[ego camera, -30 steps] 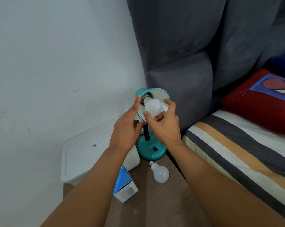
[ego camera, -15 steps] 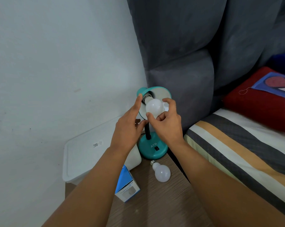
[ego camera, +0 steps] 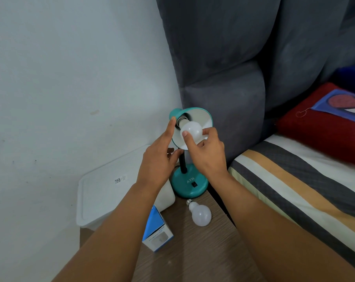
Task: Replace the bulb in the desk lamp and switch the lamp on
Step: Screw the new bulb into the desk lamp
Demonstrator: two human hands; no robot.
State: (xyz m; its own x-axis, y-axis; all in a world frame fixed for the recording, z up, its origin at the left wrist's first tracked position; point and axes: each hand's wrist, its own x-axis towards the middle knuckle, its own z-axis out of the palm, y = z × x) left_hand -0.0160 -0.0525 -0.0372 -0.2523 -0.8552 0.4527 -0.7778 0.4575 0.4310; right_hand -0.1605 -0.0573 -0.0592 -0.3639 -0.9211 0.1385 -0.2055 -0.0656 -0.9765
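Right hand (ego camera: pixel 206 153) pinching bulb (ego camera: pixel 192 130) sitting in teal lamp (ego camera: pixel 189 184) shade socket, left hand (ego camera: pixel 159 159) open, fingers steadying shade rim, spare bulb (ego camera: pixel 201 214) (unlit) lying on table (ego camera: pixel 192 251) near blue box (ego camera: pixel 157 234)

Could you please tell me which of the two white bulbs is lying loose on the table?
The bulb in front of the lamp base, metal screw cap exposed; the other bulb sits in the shade, gripped by the right hand.
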